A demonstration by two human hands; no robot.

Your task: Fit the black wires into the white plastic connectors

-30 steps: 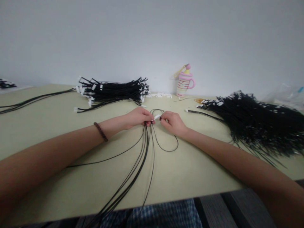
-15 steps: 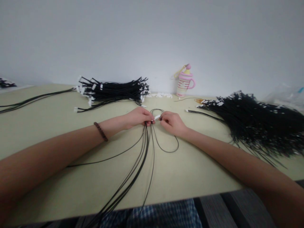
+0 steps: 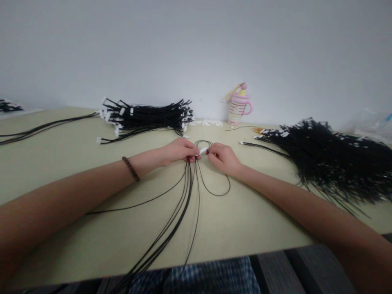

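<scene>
The white plastic connector (image 3: pixel 203 151) sits between the two hands, its slim, straight body slanting up from the left fingertips toward the right ones. The left hand (image 3: pixel 184 150) pinches its left end, along with smooth black wires (image 3: pixel 180 216) drooping in soft curves over the pale, matte tabletop (image 3: pixel 251 220). The right hand (image 3: pixel 223 158) has its fingertips closed, probably on a thin looped wire (image 3: pixel 217 195), though that detail is tiny.

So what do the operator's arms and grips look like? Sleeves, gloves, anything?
No sleeves in view on the left forearm or right forearm. Left grip: ungloved, dark brown beaded bracelet at the wrist. Right grip: ungloved, nothing visible on the wrist.
</scene>
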